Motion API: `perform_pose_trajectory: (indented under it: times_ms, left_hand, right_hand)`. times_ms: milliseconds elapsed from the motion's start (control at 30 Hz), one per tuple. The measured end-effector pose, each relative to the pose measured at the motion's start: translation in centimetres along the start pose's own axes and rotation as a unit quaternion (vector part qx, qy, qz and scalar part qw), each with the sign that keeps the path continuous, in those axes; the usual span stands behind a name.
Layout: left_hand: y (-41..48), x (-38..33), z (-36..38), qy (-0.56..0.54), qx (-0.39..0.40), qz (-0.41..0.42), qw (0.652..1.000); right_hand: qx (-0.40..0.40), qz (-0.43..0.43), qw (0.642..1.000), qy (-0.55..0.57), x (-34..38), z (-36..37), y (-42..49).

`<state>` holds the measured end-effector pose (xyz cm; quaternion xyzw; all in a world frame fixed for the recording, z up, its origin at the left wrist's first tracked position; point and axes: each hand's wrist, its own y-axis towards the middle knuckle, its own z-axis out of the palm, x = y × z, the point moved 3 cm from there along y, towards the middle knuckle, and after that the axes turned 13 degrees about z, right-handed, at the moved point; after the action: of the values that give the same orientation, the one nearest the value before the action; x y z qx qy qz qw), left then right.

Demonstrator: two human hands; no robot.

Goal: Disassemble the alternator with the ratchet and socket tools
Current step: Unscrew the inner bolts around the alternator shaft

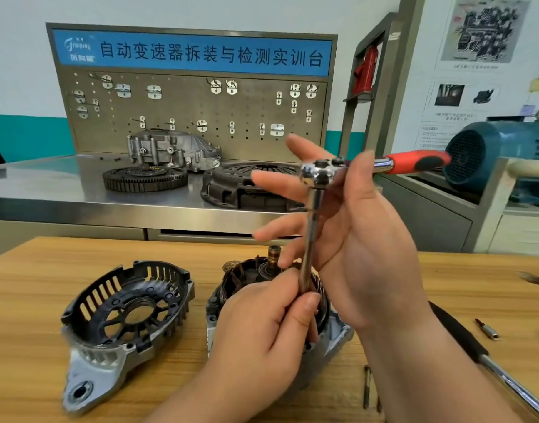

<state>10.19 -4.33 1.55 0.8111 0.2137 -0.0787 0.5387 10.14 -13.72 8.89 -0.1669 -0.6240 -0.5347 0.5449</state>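
Left hand [262, 328] grips the extension [311, 236] low, guiding it onto the alternator [240, 279], while the open right hand [375, 239], fingers spread, steadies the ratchet [414, 161].

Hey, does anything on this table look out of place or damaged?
Nothing looks damaged. A thin rod and a small bit lie loose on the wooden table near the right forearm, easy to knock.
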Motion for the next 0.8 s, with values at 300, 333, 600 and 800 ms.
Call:
perform_pose_trajectory:
  times_ms: [300, 333, 600, 800]
  left_hand:
    - [0.0, -0.2, 0.0, 0.016, -0.003, 0.0, 1.0]
    - [0.0, -0.2, 0.0, 0.003, -0.003, 0.0, 1.0]
    - [0.1, -0.3, 0.0, 0.026, 0.008, 0.014, 1.0]
    - [0.0, -0.3, 0.0, 0.019, -0.009, -0.011, 1.0]
  right_hand:
    - [-0.064, -0.044, 0.982, -0.172, 1.0, -0.3, 0.8]
    - [-0.047, -0.07, 0.99, -0.114, 1.0, 0.3, 0.1]
    - [-0.028, 0.031, 0.999, 0.024, -0.3, 0.0, 0.1]
    - [-0.087, -0.124, 0.983, -0.106, 0.9, 0.2, -0.5]
